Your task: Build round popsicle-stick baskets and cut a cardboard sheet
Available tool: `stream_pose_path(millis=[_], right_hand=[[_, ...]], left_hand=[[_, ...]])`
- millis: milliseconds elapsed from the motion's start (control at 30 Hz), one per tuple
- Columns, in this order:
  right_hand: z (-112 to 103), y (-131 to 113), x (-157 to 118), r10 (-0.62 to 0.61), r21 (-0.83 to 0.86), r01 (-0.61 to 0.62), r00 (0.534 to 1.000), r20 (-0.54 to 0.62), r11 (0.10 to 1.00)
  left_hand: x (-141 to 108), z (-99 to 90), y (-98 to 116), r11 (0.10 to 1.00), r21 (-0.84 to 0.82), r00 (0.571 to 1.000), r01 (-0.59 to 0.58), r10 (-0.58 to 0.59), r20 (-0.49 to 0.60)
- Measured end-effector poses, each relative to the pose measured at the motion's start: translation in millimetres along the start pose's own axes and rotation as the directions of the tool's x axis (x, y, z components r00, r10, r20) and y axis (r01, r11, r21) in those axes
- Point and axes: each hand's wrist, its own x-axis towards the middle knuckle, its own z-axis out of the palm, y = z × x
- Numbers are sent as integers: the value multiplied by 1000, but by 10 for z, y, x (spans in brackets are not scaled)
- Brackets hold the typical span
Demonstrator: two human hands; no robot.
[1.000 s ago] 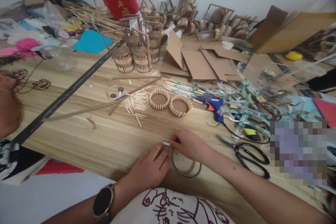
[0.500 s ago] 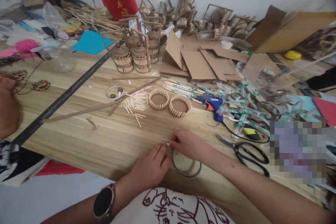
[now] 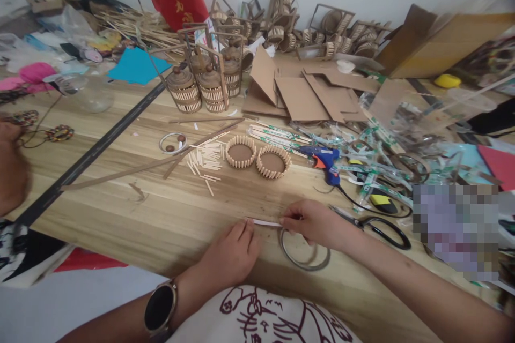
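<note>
Between my hands a narrow white strip of tape (image 3: 267, 223) is stretched just over the wooden table. My left hand (image 3: 237, 249) rests on the tabletop, its fingers close together and pressing down the strip's left end. The strip's right end is pinched in the fingers of my right hand (image 3: 308, 220), which also has hold of a thin tape roll (image 3: 306, 267). This ring-shaped roll hangs below the right fingers, partly hidden by them. Ahead lie two round cardboard trays edged with short sticks (image 3: 240, 153) and a pile of loose short sticks (image 3: 207, 158).
A blue glue gun (image 3: 328, 161) and black scissors (image 3: 388, 230) lie on the right. Lidded stick baskets (image 3: 213, 88) stand behind, beside cardboard sheets (image 3: 301, 99). A white ring (image 3: 162, 144) surrounds brown beads. Another person's arm (image 3: 12, 171) rests at the left edge.
My right hand has moved right with the tape roll, and a longer stretch of white tape now shows between the hands. My left hand has stayed in nearly the same place.
</note>
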Motion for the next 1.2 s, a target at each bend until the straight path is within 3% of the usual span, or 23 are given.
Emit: stream_pose_path(millis=[133,267,867,1200], right_hand=[[-46,110,-73,0,55,-2,999,42,999],[-52,161,-100,39,76,-42,998,45,996],[15,173,-87,-7,-146,2,999,-36,989],[17,130,-91,-45,-290,20,996,-81,957]], left_hand=[[42,-58,-15,1000,9,997,4,-5,76],[82,-109,-19,999,33,997,1,-3,74],[170,-158,-13,1000,-5,969,20,-19,246],[189,-159,4,999,-18,973,34,-29,228]])
